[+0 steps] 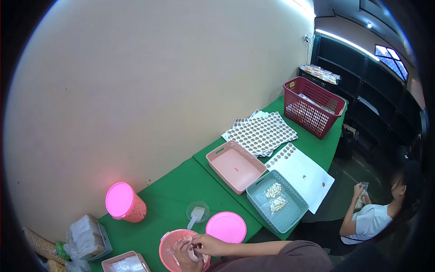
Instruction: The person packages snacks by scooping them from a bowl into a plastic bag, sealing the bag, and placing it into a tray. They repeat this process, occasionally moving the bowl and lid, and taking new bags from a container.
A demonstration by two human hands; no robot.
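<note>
My left hand [183, 255] and my right hand [207, 245] are close together over a pink tub [164, 245]. Between them is a pale, partly see-through plastic bag [195, 255], and the fingers of both hands are closed on it. How full the bag is cannot be made out. Whitish pieces show inside the tub around my hands. Just beyond the tub, a white scoop [196, 215] rests on a clear round lid [203, 206]. Beside my right forearm lies a pink round lid [226, 227].
A teal basket [297, 216] holds bags of white pieces, next to a pink basket [236, 169]. Sticker sheets [263, 132] and a maroon basket [312, 109] stand farther off. A lidded pink tub [126, 202] is at left. A co-worker [369, 217] at right holds a bag.
</note>
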